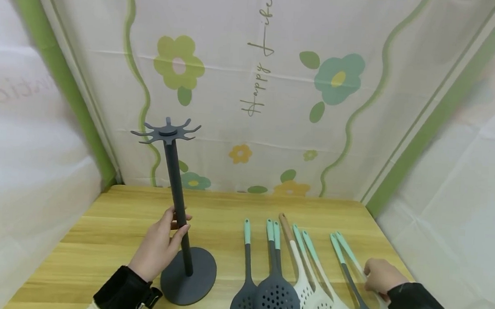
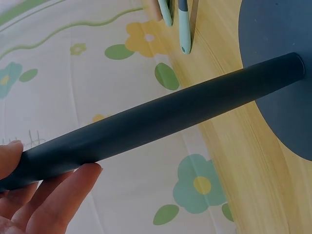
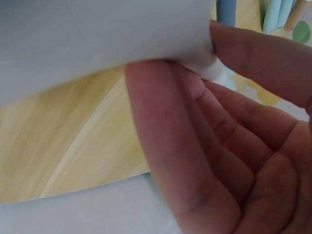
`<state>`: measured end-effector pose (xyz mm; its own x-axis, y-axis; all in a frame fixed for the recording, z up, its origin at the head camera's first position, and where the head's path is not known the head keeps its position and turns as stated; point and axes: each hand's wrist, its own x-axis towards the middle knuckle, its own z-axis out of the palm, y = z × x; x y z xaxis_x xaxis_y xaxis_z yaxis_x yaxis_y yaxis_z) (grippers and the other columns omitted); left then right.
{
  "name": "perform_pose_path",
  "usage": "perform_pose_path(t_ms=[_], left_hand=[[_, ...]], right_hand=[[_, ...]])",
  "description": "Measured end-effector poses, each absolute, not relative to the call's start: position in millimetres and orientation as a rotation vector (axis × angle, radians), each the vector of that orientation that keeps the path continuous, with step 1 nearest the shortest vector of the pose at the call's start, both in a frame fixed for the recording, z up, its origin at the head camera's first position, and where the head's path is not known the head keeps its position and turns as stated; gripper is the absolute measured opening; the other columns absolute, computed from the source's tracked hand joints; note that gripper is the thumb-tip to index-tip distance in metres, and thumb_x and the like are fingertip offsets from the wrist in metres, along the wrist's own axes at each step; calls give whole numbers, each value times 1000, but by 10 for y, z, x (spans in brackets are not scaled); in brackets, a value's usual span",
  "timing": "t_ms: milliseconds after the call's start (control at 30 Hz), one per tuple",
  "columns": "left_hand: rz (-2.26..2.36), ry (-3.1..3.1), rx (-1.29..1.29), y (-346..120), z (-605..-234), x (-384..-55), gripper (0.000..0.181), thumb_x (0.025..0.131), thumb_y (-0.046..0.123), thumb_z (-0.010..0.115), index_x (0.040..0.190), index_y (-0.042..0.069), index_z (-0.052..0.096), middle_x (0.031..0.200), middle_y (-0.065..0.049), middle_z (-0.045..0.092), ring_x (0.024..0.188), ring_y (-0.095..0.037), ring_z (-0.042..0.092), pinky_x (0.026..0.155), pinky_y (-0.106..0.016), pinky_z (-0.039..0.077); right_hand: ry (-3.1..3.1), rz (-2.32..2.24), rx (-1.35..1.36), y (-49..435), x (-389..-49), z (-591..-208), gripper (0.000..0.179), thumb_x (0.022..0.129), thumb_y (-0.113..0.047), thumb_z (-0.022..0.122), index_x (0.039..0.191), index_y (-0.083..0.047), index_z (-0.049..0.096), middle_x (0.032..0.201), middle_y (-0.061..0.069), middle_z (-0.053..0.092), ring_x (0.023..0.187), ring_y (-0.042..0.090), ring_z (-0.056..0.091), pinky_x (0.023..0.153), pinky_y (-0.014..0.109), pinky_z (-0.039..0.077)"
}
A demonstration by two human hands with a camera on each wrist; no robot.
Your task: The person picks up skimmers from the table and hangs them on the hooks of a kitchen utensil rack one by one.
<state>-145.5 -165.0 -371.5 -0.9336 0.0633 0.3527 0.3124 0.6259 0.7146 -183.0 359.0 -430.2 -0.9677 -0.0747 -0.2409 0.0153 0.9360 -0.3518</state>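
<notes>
A dark grey utensil stand (image 1: 176, 183) rises from a round base, with a ring of hooks on top. My left hand (image 1: 158, 245) grips its pole low down; the left wrist view shows thumb and fingers around the pole (image 2: 161, 114). At the far right, my right hand (image 1: 385, 277) pinches a white slotted utensil with a mint handle (image 1: 349, 249). Close up in the right wrist view, its white part (image 3: 107, 39) lies between thumb and fingers. A dark utensil with a mint handle (image 1: 352, 281) lies just left of that hand.
Several slotted utensils lie in a row, among them a dark skimmer (image 1: 276, 300) and a white one with a tan handle (image 1: 286, 226). Their heads run past the lower frame edge. The wooden table (image 1: 113, 231) stands against a flowered cloth (image 1: 218, 78), with cloth at both sides.
</notes>
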Motion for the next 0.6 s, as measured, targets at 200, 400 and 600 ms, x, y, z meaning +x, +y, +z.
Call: perform_pose_path(t_ms=[200, 400, 600], left_hand=[[-1169, -2574, -287, -1655, -3716, -1462, 40, 99, 6, 59, 135, 1, 44, 122, -14, 65, 106, -33, 67, 76, -34, 63], [-1173, -2565, -297, -1659, -3703, -1466, 39, 99, 5, 60, 134, 1, 45, 121, -15, 66, 104, -33, 68, 75, -35, 63], [-1192, -2565, -292, -1654, -3717, -1468, 41, 99, 4, 59, 136, 0, 43, 121, -15, 66, 105, -34, 68, 77, -37, 63]], right_hand=[[2862, -503, -71, 3574, -1831, -4261, 23, 68, 3, 71, 91, 4, 66, 73, 8, 63, 33, 8, 46, 35, 22, 40], [2884, -467, -70, 3552, -1849, -4219, 27, 68, 0, 73, 94, 5, 67, 79, 9, 66, 36, 8, 47, 36, 21, 40], [2877, -451, -77, 3491, -1835, -4161, 28, 71, -1, 73, 98, 6, 67, 81, 13, 67, 34, 7, 45, 37, 20, 39]])
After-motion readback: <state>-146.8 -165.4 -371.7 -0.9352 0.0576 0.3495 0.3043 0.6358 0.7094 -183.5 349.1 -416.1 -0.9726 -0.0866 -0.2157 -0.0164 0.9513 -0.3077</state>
